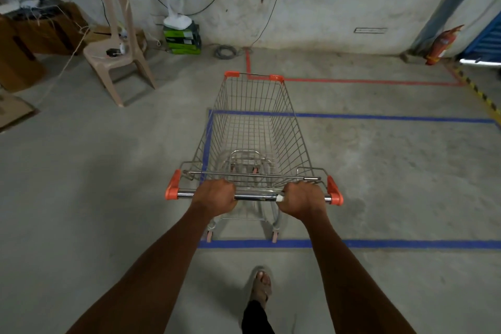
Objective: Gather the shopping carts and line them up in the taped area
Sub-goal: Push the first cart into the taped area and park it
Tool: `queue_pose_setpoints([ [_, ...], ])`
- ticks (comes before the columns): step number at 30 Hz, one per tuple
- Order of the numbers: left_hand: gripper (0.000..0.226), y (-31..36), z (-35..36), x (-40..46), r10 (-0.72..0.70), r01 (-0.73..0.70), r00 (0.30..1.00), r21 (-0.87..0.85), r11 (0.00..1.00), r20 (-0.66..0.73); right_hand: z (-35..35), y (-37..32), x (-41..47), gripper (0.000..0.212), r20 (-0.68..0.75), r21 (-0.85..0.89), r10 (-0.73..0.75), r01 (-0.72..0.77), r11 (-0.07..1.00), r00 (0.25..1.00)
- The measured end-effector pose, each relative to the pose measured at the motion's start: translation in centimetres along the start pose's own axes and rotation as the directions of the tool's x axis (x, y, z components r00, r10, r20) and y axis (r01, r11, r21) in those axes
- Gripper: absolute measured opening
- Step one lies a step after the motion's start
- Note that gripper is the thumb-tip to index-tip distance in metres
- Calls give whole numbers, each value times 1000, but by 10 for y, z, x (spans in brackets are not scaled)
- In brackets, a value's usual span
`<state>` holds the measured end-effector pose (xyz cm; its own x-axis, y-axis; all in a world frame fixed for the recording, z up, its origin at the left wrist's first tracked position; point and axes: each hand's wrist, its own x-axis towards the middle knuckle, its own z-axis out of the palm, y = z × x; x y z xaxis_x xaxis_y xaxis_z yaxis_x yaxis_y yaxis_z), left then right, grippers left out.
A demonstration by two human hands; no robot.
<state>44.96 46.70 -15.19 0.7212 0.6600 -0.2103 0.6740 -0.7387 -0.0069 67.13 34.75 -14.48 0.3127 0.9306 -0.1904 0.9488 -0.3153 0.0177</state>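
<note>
A wire shopping cart point(254, 127) with orange corner caps stands straight ahead of me, empty. My left hand point(214, 196) and my right hand point(302, 199) are both closed around its chrome handle bar point(254, 196). The cart sits at the left end of a rectangle of blue floor tape point(379, 243); its rear wheels rest just inside the near blue line, and its left side runs along the left blue line. Beyond the blue rectangle lies a red tape outline point(366, 81). No other cart is in view.
A beige plastic chair point(119, 57) stands left of the cart. Cardboard boxes point(29, 35) fill the far left. A white fan on green boxes point(180, 32) is at the wall. A red fire extinguisher point(440, 46) and yellow-black hazard tape point(479, 95) are at the right. My sandalled foot point(260, 286) is below.
</note>
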Motion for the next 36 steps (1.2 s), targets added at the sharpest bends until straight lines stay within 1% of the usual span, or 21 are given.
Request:
queue_pose_setpoints([
  [3, 31, -5, -7, 36, -40, 40, 999, -27, 999, -3, -9, 16, 41, 30, 8, -6, -32, 32, 999, 999],
  [8, 33, -10, -14, 78, -62, 61, 998, -28, 998, -21, -20, 34, 87, 30, 22, 3, -70, 70, 998, 997],
  [13, 31, -15, -16, 93, -69, 70, 998, -59, 996, 16, -20, 37, 106, 29, 32, 16, -71, 71, 997, 997],
  [18, 32, -23, -16, 101, -46, 46, 999, -64, 997, -7, -18, 36, 113, 30, 29, 5, -72, 72, 997, 997],
  [27, 33, -27, -13, 103, -32, 31, 999, -46, 998, -18, -16, 37, 115, 33, -33, -15, -103, 102, 995, 994],
  [31, 41, -29, -14, 104, -36, 33, 999, -179, 983, -12, -14, 38, 116, 42, -56, 16, -140, 141, 990, 989],
  [34, 46, -29, -21, 102, -6, -15, 997, -253, 967, -83, -19, 42, 112, 54, -102, 48, -180, 186, 981, 978],
  [36, 52, -28, -27, 100, 26, -66, 988, -265, 962, -149, -24, 44, 104, 53, -201, 83, -199, 219, 972, 959],
])
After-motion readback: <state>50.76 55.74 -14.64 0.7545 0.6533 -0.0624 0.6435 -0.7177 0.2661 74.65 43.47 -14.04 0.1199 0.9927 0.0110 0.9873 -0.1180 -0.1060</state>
